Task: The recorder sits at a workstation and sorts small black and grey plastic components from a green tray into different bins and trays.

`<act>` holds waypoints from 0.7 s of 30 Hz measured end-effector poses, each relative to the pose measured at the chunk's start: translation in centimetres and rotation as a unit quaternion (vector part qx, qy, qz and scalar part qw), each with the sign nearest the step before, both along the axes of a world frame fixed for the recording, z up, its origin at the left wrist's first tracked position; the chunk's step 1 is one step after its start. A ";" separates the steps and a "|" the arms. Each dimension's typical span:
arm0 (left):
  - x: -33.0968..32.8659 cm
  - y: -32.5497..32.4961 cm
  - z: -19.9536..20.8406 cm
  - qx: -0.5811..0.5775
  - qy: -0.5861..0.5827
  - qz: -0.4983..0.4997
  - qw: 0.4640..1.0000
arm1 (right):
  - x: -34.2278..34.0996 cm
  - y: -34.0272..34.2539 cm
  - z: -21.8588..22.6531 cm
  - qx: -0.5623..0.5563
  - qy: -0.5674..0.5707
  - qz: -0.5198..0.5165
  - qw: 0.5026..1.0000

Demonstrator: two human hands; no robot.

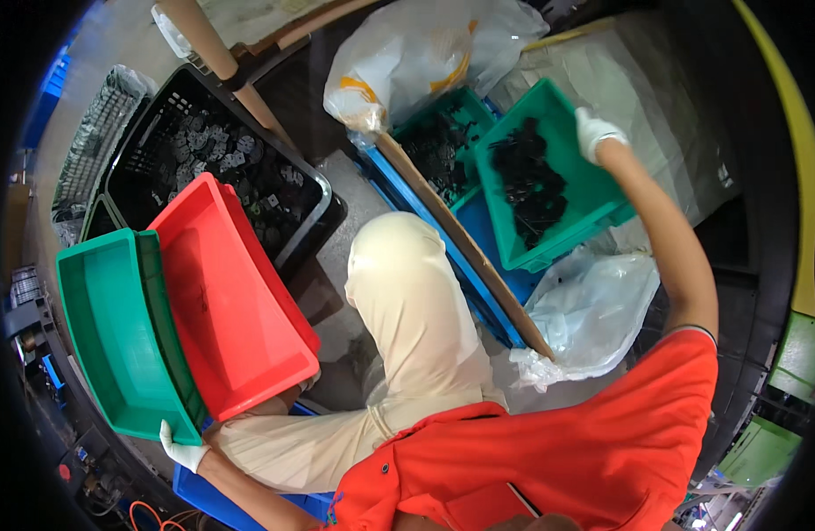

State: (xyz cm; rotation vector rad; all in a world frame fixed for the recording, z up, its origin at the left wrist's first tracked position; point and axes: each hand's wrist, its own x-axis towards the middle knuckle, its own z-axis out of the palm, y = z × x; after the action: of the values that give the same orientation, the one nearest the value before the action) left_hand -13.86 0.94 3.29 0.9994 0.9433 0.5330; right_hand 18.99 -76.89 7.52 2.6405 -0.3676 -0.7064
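Observation:
My left hand [182, 451], in a white glove, grips the near corner of an empty green tray [106, 336] at my left. An empty red tray [235, 292] lies tilted against that green tray and over my knee. My right hand [593, 131], also gloved, holds the far rim of a teal tray [593, 190] that is tipped and carries a heap of small black parts [527, 181]. Just left of it sits a second teal tray [456, 102] with more black parts inside.
A black crate [310, 226] of grey round pieces stands behind the red tray. A white plastic bag [425, 53] lies at the back, a clear bag [593, 310] by my right knee. A blue tray [487, 234], a brown board [465, 243] and a cardboard tube [214, 53] are nearby.

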 end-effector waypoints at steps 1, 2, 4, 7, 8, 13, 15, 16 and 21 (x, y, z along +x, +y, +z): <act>0.4 -0.3 -0.5 -0.006 -0.006 0.015 1.000 | 1.1 0.0 -2.5 0.019 -0.008 -0.064 0.998; 0.5 -0.4 -0.7 -0.011 -0.004 0.015 1.000 | 1.6 2.4 -3.5 -0.032 0.046 -0.050 0.997; 0.8 -0.6 -1.2 -0.015 -0.006 0.023 1.000 | 2.9 2.7 -6.0 -0.040 0.050 -0.099 0.993; 0.2 0.3 -1.5 -0.017 0.001 0.030 0.999 | 4.4 5.8 -5.3 -0.014 -0.019 -0.123 0.992; -0.1 0.7 -1.6 -0.022 0.003 0.028 0.999 | 5.2 7.0 -3.7 -0.007 -0.005 -0.088 0.996; 0.0 0.2 -0.9 -0.014 0.007 0.039 0.999 | 4.7 10.6 -0.1 -0.042 0.030 0.010 0.999; 0.9 -0.4 -1.3 -0.013 -0.003 0.051 0.999 | 3.1 9.2 -1.6 -0.019 -0.001 -0.048 0.999; 0.8 -0.1 -1.5 -0.018 0.006 0.029 0.999 | 2.3 8.3 -1.6 -0.041 0.008 -0.059 0.997; -0.5 2.1 -1.4 0.017 0.053 0.038 0.998 | -3.6 1.5 -0.5 -0.011 -0.041 -0.132 0.990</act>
State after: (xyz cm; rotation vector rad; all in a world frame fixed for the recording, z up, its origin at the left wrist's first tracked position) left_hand -14.31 3.05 1.88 1.0335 1.0727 0.5652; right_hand 15.42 -75.36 6.99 2.6322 -0.7539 -0.6682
